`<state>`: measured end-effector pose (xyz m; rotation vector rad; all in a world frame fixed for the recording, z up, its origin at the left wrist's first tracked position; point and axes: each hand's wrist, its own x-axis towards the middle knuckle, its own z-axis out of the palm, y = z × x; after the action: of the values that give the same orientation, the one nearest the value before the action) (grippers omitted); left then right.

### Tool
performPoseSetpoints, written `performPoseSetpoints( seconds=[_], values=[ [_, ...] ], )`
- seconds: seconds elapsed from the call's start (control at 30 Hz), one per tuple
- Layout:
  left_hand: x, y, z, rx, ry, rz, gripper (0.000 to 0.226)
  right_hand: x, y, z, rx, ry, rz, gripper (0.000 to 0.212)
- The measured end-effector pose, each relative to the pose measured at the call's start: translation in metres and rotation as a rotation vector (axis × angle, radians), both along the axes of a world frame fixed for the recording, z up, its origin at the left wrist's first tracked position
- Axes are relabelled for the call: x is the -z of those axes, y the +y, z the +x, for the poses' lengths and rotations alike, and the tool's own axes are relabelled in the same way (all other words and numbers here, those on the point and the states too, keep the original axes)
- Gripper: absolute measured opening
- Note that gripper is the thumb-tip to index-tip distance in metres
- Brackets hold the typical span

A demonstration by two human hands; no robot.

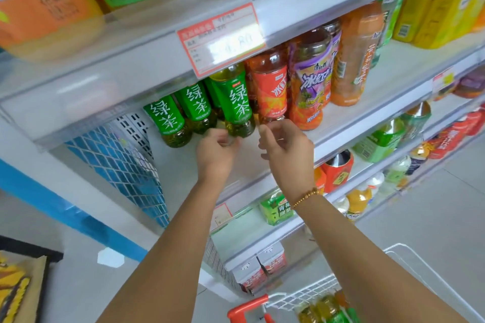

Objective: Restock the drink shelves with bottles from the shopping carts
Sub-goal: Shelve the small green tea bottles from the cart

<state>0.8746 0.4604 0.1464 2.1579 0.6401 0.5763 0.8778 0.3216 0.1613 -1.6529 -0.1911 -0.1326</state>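
As left hand (216, 151) curls, green tea bottle (237, 102) stands just above its fingers (227, 140).

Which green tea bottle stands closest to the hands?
The rightmost green tea bottle, by the red-labelled bottle; its base is beside the left hand and right hand.

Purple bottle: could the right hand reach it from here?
Probably yes: the right hand is close beside the purple bottle, which stands in the front row with nothing before it.

Grey tile floor (456, 207); blue mesh side panel (118, 162).
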Motion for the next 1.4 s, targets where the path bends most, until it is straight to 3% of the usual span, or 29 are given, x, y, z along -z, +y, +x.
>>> performPoseSetpoints(
  seconds=[0.07,0.13,0.23,0.33,0.4,0.43,0.5,0.57,0.8,0.97,1.03,1.1,1.2,1.4],
  values=[
    [-0.006,-0.028,-0.029,0.044,-0.153,0.078,0.016,0.007,-0.037,-0.014,-0.058,0.041,-0.076,0.032],
    [-0.008,-0.069,-0.066,0.208,-0.177,0.077,0.03,0.027,-0.077,-0.028,-0.084,0.073,-0.231,0.041],
    [0.031,-0.121,-0.104,0.462,0.039,-0.035,0.037,0.08,-0.138,-0.048,-0.097,0.285,-0.43,0.039],
    [0.104,-0.151,-0.122,0.581,0.312,-0.017,0.011,0.147,-0.2,-0.071,-0.318,0.697,-0.702,0.03],
    [0.153,-0.162,-0.131,0.596,0.508,0.025,0.034,0.205,-0.237,-0.086,-0.329,0.974,-0.757,0.036],
    [0.173,-0.164,-0.135,0.59,0.59,0.061,0.049,0.24,-0.251,-0.09,-0.292,1.083,-0.813,0.028],
    [0.202,-0.167,-0.141,0.573,0.707,0.165,0.064,0.296,-0.274,-0.11,-0.256,1.142,-0.934,0.039],
    [0.224,-0.169,-0.147,0.593,0.741,0.193,0.069,0.313,-0.279,-0.123,-0.139,1.229,-0.783,0.047],
    [0.273,-0.173,-0.161,0.616,0.698,0.313,0.059,0.365,-0.276,-0.139,0.309,1.203,-0.675,0.071],
    [0.281,-0.173,-0.171,0.682,0.474,0.363,0.055,0.405,-0.281,-0.131,0.221,1.244,-0.81,0.071],
    [0.28,-0.173,-0.173,0.685,0.404,0.314,0.047,0.412,-0.278,-0.129,0.233,1.248,-0.794,0.089],
    [0.28,-0.173,-0.172,0.64,0.402,0.266,0.047,0.414,-0.276,-0.13,0.215,1.243,-0.814,0.095],
    [0.279,-0.179,-0.168,0.631,0.43,0.262,0.05,0.41,-0.282,-0.133,0.183,1.21,-0.895,0.085],
    [0.28,-0.184,-0.167,0.664,0.453,0.302,0.053,0.412,-0.297,-0.133,0.144,1.227,-0.836,0.085]
  ],
)
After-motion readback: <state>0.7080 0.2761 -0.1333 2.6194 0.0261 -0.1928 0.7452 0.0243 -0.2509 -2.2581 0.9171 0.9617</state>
